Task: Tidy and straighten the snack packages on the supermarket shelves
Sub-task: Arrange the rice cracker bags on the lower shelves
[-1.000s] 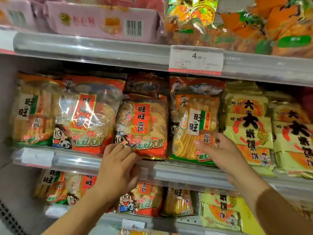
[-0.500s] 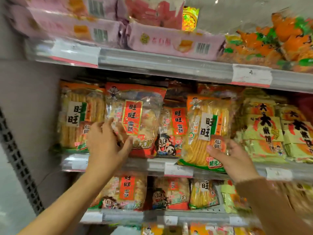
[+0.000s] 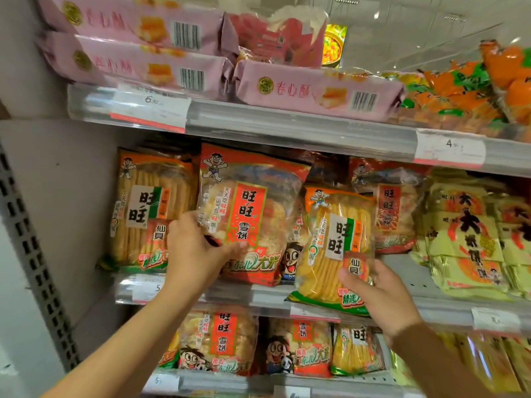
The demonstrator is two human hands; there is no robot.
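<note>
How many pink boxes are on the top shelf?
3: two stacked at the left, upper pink box on lower pink box, and a third pink box further right. More may hide behind.

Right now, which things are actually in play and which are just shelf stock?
In play:
left hand gripping the red rice-cracker bag
right hand gripping the yellow senbei bag

Just stock:
pink boxes
orange packs
gold bags

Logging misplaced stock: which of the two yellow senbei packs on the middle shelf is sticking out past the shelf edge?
The yellow senbei pack gripped by the right hand; its bottom overhangs the shelf edge, tilted. The far-left yellow senbei pack stands back on the shelf.
</note>
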